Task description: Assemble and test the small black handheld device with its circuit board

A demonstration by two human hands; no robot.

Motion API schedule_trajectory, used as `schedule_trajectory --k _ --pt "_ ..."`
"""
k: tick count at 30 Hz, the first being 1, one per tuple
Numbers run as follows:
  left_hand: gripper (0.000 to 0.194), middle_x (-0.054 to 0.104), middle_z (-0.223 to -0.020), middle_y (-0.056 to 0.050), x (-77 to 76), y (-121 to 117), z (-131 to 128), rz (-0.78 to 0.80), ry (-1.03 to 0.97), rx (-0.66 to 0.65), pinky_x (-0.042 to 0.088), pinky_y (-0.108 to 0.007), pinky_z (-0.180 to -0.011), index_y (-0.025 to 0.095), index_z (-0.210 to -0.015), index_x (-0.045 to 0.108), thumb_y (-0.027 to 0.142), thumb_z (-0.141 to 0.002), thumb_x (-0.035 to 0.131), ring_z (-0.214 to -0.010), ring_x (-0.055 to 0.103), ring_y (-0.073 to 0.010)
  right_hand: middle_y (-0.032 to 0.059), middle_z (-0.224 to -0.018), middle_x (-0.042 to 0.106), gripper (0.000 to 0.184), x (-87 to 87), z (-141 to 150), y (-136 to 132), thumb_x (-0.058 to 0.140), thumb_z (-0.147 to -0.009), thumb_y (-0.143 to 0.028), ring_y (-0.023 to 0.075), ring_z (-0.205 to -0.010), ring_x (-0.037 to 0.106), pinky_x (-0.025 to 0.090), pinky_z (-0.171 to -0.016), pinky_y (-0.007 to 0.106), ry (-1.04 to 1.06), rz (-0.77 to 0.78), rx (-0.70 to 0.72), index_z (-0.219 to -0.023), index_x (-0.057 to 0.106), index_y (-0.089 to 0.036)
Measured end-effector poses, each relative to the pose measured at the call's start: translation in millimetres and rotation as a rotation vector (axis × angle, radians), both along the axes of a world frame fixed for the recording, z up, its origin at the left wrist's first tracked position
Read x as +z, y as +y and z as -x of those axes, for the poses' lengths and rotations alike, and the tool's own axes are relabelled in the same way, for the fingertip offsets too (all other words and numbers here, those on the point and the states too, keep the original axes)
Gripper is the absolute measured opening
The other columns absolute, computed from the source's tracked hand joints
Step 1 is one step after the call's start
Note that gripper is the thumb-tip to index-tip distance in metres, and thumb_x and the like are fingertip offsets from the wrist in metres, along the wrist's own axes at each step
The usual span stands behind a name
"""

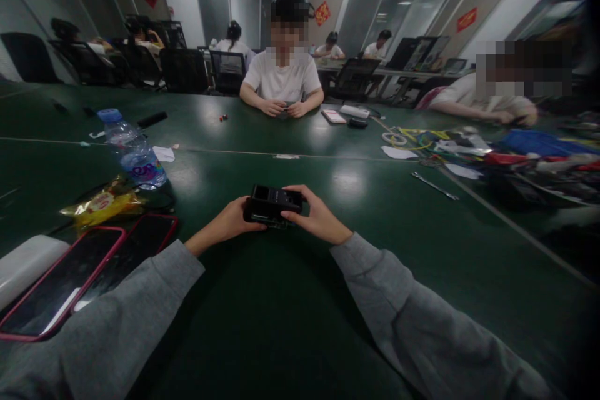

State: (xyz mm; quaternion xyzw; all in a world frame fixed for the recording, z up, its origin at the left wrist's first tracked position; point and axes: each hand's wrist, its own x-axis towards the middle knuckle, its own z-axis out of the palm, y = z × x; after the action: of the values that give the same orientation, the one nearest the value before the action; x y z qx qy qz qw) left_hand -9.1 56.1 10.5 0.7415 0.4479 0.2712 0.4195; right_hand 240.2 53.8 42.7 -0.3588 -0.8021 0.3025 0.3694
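A small black boxy plastic device [275, 201] is held just above the green table, near the middle of the head view. It has a recess in its top at the left and small pale marks along its upper face; its exact kind cannot be made out. My left hand [230, 220] grips its left end, with the thumb along the near side. Around the right end, my right hand [317, 215] is closed, fingers behind and thumb in front. The far side of the device and several fingertips are hidden.
Left of my arms are a plastic bottle [132, 150], a yellow snack packet [103, 205] and red-edged phones [65, 281]. A wrench [435, 185] lies to the right, before a heap of cables [529, 159]. Across the table [225, 165] sits a person [281, 75].
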Motion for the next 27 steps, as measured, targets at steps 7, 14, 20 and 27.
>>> schedule_trajectory --k 7,14,20,27 --pt "0.076 0.055 -0.129 -0.013 1.3 -1 -1 -0.033 -0.043 0.030 0.043 -0.048 -0.098 0.021 -0.130 0.041 0.036 -0.065 0.078 -0.117 0.055 -0.0277 0.0070 -0.115 0.058 0.048 -6.2 -6 3 0.070 -0.078 -0.032 0.0241 -0.106 0.058 0.048 -0.094 0.046 -0.048 0.035 0.045 -0.120 0.051 -0.024" --pt "0.097 0.049 -0.135 -0.016 10.3 -5 -2 -0.023 0.019 -0.002 0.038 -0.051 -0.102 0.023 -0.144 0.023 0.037 -0.066 0.077 -0.122 0.051 -0.0304 0.0076 -0.116 0.058 0.050 -26.7 -5 4 0.072 -0.075 -0.032 0.0249 -0.109 0.057 0.047 -0.095 0.048 -0.111 0.049 0.031 -0.119 0.051 -0.023" --pt "0.093 0.040 -0.143 -0.016 10.2 -6 -2 -0.106 0.098 -0.041 0.033 -0.053 -0.105 0.023 -0.143 0.030 0.044 -0.065 0.076 -0.130 0.041 -0.0330 0.0075 -0.118 0.056 0.050 -34.3 -4 3 0.071 -0.077 -0.032 0.0240 -0.110 0.057 0.047 -0.096 0.046 -0.087 0.081 0.059 -0.121 0.048 -0.025" --pt "0.087 0.044 -0.138 -0.015 8.6 -5 -2 -0.098 0.133 -0.029 0.037 -0.052 -0.102 0.024 -0.142 0.034 0.052 -0.069 0.072 -0.125 0.045 -0.0326 0.0078 -0.118 0.057 0.052 -36.9 -2 0 0.071 -0.076 -0.029 0.0246 -0.109 0.057 0.048 -0.094 0.046 -0.082 0.021 0.047 -0.122 0.047 -0.025"
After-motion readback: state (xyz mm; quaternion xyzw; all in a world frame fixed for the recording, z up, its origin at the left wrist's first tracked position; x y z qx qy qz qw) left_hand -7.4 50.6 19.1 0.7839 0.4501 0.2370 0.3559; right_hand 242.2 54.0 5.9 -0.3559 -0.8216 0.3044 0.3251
